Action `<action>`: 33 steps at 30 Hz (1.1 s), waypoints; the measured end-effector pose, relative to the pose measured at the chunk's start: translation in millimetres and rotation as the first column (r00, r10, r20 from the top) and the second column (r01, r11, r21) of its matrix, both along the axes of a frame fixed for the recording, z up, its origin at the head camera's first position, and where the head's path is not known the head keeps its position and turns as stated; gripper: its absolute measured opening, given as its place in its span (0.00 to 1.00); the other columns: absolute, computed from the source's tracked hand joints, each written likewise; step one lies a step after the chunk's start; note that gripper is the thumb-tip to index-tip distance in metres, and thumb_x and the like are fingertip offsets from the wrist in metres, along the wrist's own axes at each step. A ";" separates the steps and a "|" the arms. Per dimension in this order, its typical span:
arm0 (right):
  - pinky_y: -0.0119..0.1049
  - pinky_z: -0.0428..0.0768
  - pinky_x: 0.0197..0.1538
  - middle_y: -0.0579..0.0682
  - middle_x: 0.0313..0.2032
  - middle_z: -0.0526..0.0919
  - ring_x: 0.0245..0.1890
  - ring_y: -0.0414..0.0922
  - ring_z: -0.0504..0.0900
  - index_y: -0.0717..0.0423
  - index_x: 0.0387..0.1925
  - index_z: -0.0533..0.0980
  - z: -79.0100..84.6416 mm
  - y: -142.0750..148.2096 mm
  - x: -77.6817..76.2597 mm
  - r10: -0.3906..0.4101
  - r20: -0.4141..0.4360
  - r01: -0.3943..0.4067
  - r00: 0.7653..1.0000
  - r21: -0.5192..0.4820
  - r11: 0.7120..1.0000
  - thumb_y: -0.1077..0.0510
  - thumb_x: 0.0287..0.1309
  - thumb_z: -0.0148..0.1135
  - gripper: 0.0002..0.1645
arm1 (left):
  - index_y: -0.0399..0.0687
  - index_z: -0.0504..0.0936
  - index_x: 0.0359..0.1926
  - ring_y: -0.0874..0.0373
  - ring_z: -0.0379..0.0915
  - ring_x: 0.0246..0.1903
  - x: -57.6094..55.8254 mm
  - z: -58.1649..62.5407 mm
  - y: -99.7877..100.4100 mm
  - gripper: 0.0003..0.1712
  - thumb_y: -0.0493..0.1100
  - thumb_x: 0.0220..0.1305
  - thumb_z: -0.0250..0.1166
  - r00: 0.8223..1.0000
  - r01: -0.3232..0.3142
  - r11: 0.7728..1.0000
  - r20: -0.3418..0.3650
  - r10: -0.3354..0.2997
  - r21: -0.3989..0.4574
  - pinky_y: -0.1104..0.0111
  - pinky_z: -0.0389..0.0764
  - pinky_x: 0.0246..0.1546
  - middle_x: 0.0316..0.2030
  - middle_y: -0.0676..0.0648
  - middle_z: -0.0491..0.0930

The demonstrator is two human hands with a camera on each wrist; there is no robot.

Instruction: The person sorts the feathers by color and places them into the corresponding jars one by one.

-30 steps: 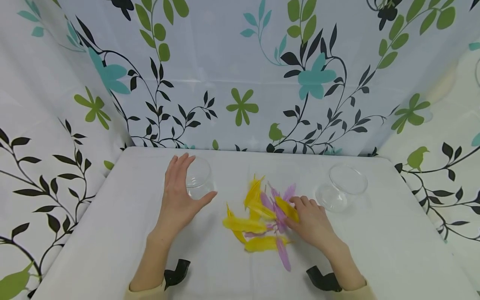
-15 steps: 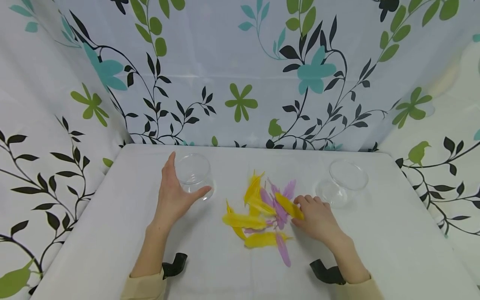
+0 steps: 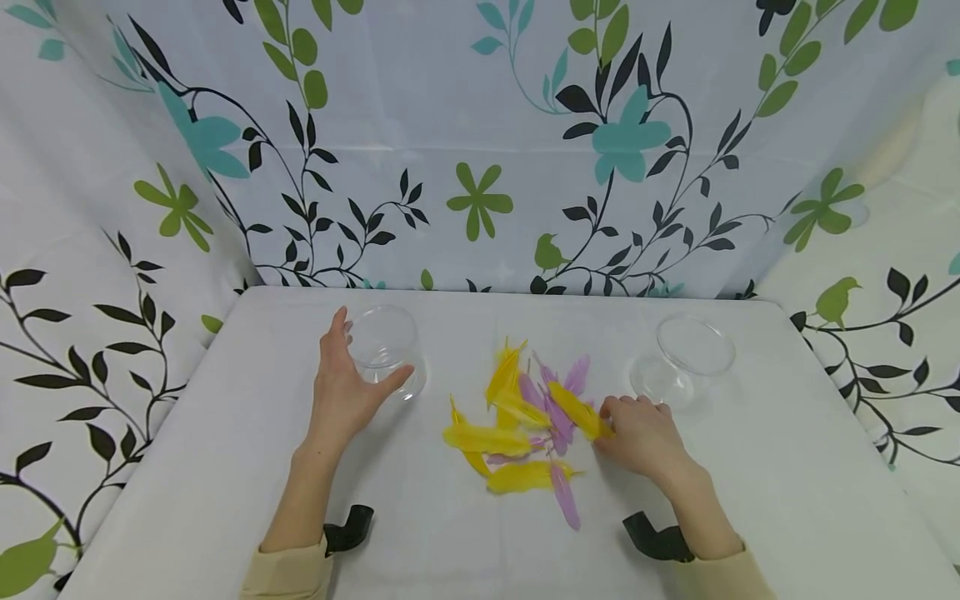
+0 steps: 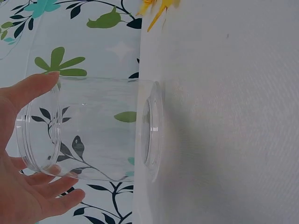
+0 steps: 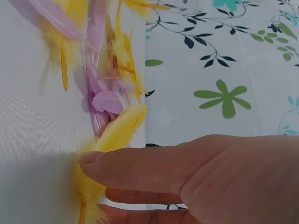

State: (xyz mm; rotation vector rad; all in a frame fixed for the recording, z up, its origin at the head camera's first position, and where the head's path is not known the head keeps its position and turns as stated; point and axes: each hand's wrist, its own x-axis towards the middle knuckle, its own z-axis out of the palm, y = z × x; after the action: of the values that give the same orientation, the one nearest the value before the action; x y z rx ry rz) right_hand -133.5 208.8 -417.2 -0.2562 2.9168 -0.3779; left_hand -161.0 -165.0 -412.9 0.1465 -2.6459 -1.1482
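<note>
A heap of feathers lies mid-table, with yellow feathers (image 3: pixel 487 439) and lilac feathers (image 3: pixel 555 417) overlapping. At the heap's right side my right hand (image 3: pixel 645 437) pinches one yellow feather (image 5: pixel 124 128) near its fluffy end. Its thumb (image 5: pixel 117 163) lies across the feather in the right wrist view; the fingers behind are partly hidden. On the left, my left hand (image 3: pixel 341 387) holds an upright clear jar (image 4: pixel 98 121) near its top, thumb on one side and fingers on the other. The jar stands on the table, and only the background pattern shows through its walls.
A second clear round container (image 3: pixel 696 367) stands at the back right, beyond my right hand. White cloth covers the table (image 3: pixel 435 550), whose back edge meets a leaf-patterned curtain (image 3: pixel 480 100). Dark wrist mounts (image 3: pixel 352 527) sit beside both wrists.
My left hand has shifted slightly left and its fingers have come round the clear jar. My right hand has drawn a little to the right, with the yellow feather moving slightly with it.
</note>
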 end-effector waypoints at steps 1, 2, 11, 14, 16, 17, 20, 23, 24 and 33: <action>0.54 0.72 0.46 0.50 0.33 0.83 0.35 0.50 0.75 0.60 0.44 0.80 -0.4 0.6 -0.4 -0.002 0.005 0.002 1.000 0.000 1.000 0.56 0.52 0.72 0.19 | 0.59 0.38 0.79 0.40 0.59 0.70 0.6 0.4 -0.1 0.67 0.55 0.53 0.77 1.000 0.005 1.000 0.006 -0.005 -0.002 0.38 0.65 0.65 0.72 0.38 0.55; 0.53 0.72 0.46 0.50 0.32 0.83 0.34 0.50 0.75 0.60 0.44 0.80 -0.8 1.1 -0.8 -0.003 0.011 0.003 1.000 -0.002 1.000 0.56 0.52 0.72 0.19 | 0.59 0.37 0.79 0.40 0.59 0.70 1.1 0.8 -0.2 0.67 0.55 0.53 0.77 1.000 0.009 1.000 0.012 -0.009 -0.006 0.38 0.65 0.65 0.73 0.38 0.55; 0.50 0.72 0.43 0.46 0.25 0.80 0.26 0.44 0.74 0.57 0.37 0.79 -7.8 7.9 -5.0 0.000 0.033 0.002 0.999 -0.070 0.998 0.60 0.51 0.72 0.12 | 0.57 0.37 0.79 0.40 0.59 0.70 1.4 2.6 0.9 0.67 0.57 0.53 0.76 0.999 0.043 0.999 0.034 -0.042 -0.034 0.37 0.66 0.64 0.74 0.39 0.53; 0.46 0.74 0.39 0.46 0.25 0.79 0.25 0.44 0.73 0.55 0.34 0.79 -9.8 10.1 -7.1 0.020 0.025 -0.018 0.999 -0.079 0.997 0.60 0.51 0.71 0.09 | 0.57 0.37 0.79 0.40 0.58 0.71 1.2 3.2 1.3 0.67 0.57 0.53 0.76 0.998 0.056 0.998 0.039 -0.054 -0.038 0.37 0.66 0.64 0.74 0.40 0.52; 0.43 0.74 0.35 0.45 0.24 0.79 0.25 0.44 0.72 0.54 0.31 0.79 -10.5 11.2 -8.4 0.024 0.028 -0.021 0.999 -0.087 0.996 0.61 0.51 0.71 0.07 | 0.57 0.38 0.79 0.40 0.59 0.70 1.2 3.2 1.4 0.67 0.58 0.53 0.76 0.997 0.057 0.998 0.045 -0.055 -0.041 0.37 0.66 0.64 0.74 0.40 0.53; 0.42 0.74 0.34 0.45 0.24 0.78 0.25 0.44 0.72 0.54 0.30 0.79 -10.7 11.6 -9.0 0.024 0.036 -0.020 0.999 -0.095 0.995 0.61 0.52 0.71 0.06 | 0.57 0.38 0.79 0.40 0.59 0.70 1.1 3.1 1.4 0.66 0.58 0.53 0.75 0.997 0.058 0.997 0.048 -0.056 -0.042 0.36 0.66 0.63 0.74 0.39 0.53; 0.40 0.74 0.33 0.46 0.25 0.78 0.26 0.45 0.72 0.54 0.29 0.79 -10.9 13.0 -11.0 0.011 0.070 -0.001 0.998 -0.133 0.991 0.61 0.54 0.70 0.05 | 0.57 0.38 0.79 0.39 0.59 0.70 1.1 2.5 1.5 0.66 0.59 0.53 0.75 0.997 0.055 0.997 0.060 -0.052 -0.045 0.36 0.67 0.63 0.73 0.38 0.54; 0.38 0.77 0.34 0.46 0.26 0.79 0.27 0.45 0.72 0.54 0.31 0.81 -12.7 15.2 -14.3 -0.010 0.116 0.032 0.993 -0.190 0.981 0.60 0.57 0.68 0.03 | 0.56 0.38 0.79 0.39 0.59 0.70 1.5 2.1 1.2 0.66 0.59 0.53 0.75 0.996 0.057 0.997 0.067 -0.054 -0.047 0.36 0.67 0.63 0.73 0.38 0.54; 0.38 0.78 0.35 0.46 0.27 0.80 0.27 0.44 0.73 0.55 0.32 0.81 -13.4 16.4 -15.6 -0.011 0.127 0.039 0.992 -0.215 0.976 0.60 0.58 0.68 0.02 | 0.56 0.38 0.79 0.39 0.59 0.70 1.7 2.2 1.1 0.66 0.59 0.53 0.75 0.996 0.057 0.997 0.069 -0.054 -0.046 0.37 0.67 0.63 0.73 0.38 0.53; 0.36 0.79 0.39 0.47 0.33 0.85 0.32 0.44 0.77 0.54 0.38 0.85 -20.0 28.2 -27.4 -0.008 0.190 0.089 0.982 -0.419 0.904 0.53 0.65 0.64 0.10 | 0.56 0.38 0.79 0.39 0.58 0.70 3.0 2.1 1.7 0.66 0.59 0.54 0.75 0.995 0.060 0.997 0.080 -0.056 -0.050 0.37 0.68 0.63 0.73 0.38 0.53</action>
State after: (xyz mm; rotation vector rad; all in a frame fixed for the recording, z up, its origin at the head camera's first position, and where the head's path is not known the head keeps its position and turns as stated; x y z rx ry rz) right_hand -160.9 237.1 -437.2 -0.1948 2.6301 -0.9960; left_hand -158.0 -163.3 -410.8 0.1075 -2.7637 -1.1112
